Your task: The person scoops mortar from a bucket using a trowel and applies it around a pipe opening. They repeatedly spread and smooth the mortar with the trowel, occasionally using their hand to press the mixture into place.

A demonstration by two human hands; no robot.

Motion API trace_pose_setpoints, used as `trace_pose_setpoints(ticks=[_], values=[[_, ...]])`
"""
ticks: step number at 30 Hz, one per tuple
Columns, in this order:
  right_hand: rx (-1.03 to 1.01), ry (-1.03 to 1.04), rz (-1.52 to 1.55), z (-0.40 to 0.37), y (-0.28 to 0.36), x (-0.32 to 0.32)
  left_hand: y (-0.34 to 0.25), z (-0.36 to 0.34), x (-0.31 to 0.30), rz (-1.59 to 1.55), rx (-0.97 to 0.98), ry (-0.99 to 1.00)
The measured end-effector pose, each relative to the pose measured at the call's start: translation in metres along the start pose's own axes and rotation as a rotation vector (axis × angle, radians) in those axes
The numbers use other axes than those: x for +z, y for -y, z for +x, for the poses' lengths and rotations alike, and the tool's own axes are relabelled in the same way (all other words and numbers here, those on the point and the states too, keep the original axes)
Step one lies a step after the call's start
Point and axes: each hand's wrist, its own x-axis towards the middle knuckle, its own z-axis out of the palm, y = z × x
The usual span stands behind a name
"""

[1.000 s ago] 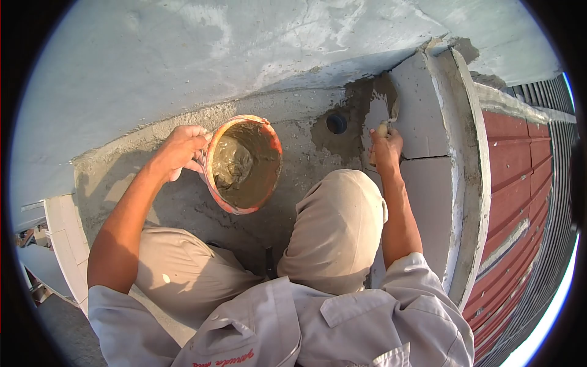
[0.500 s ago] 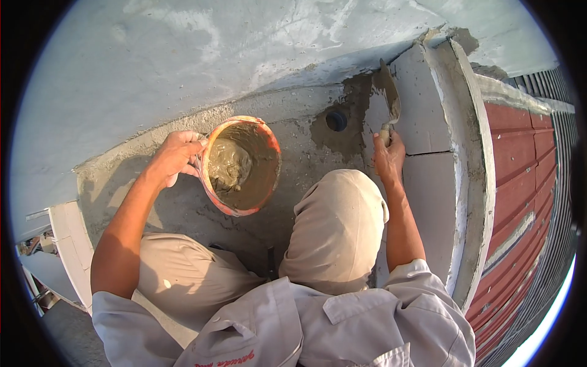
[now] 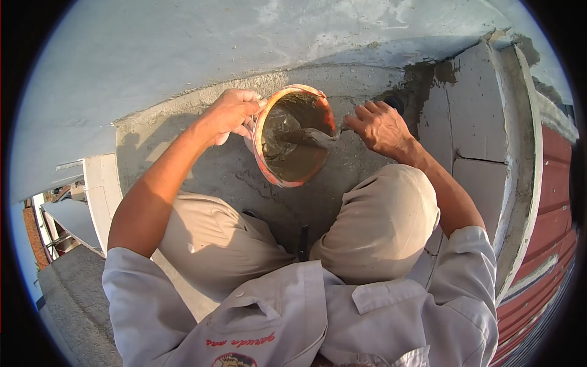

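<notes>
An orange-red bucket is tilted above the grey floor, with wet grey mortar inside. My left hand is closed on the bucket's left rim. Across the bucket's mouth, my right hand grips the handle of a trowel, whose blade reaches over the right rim into the mortar. The handle is mostly hidden by my fingers. Just behind my right hand, a dark round hole in the floor is partly covered, with wet mortar around it.
A grey plastered wall runs along the far side. Light blocks form a low wall at the right, with a concrete ledge and red metal sheeting beyond. My bent knees are close below the bucket.
My right hand has brought the trowel from the block wall at the right into the bucket. The view has shifted, and the bucket remains in my left hand.
</notes>
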Motion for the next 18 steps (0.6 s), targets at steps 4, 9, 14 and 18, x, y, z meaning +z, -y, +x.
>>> trace_pose_setpoints(ticks=[4,9,14,18], values=[[-0.249,0.046,-0.074,0.034,0.017,0.016,0.0,-0.006,0.004,-0.022,-0.004,-0.003],[-0.131,0.051,0.317,0.02,0.029,0.037,0.002,-0.009,0.006,-0.039,0.005,-0.017],[0.432,0.07,0.882,-0.035,0.06,0.068,0.005,-0.001,0.007,-0.127,-0.013,-0.038],[0.668,0.125,1.083,-0.054,0.077,0.077,-0.002,-0.007,0.013,-0.131,-0.007,-0.012]])
